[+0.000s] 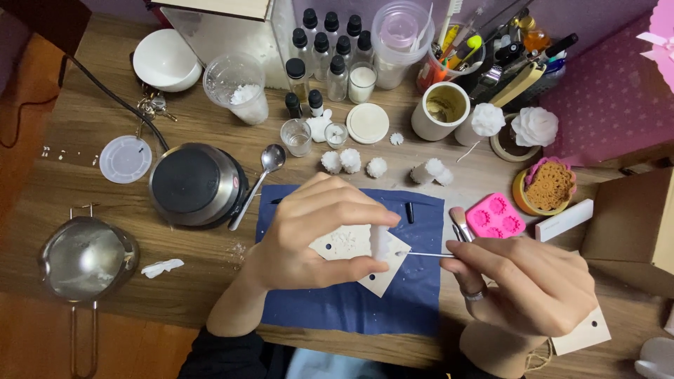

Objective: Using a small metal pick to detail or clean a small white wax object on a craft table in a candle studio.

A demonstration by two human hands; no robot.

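Your left hand (309, 235) sits over the middle of the blue mat (337, 309), fingers curled around a small white wax flower (381, 242) with thumb below and fingertips on top, closed just enough to steady it against the cream paper tag (372, 270) lying on the mat. Your right hand (533, 284), off the mat's right edge, pinches a thin white stick (425, 255) between thumb and forefinger, closed tight on it, with the tip reaching left to touch the flower (a fine grip like that suits small, careful work on soft wax). A second tag (583, 333) lies under that wrist.

Just past your right hand, beside the mat's right edge, a small brush (460, 223) and a pink silicone mould (495, 215) lie within easy reach. To the mat's left stands a round hot plate (193, 184) with a spoon (260, 184) leaning toward the mat, and farther left a metal melting pot (88, 260) with its handle toward you, clear of the work.

Beyond the mat's far edge, several finished little white flowers (351, 161) sit in a loose row (kept apart from the work, it seems). Farther back are a cluster of dark-capped small bottles (330, 49), a white bowl (165, 60), a plastic cup of wax flakes (239, 88) and a cup of pens and tools (449, 63).
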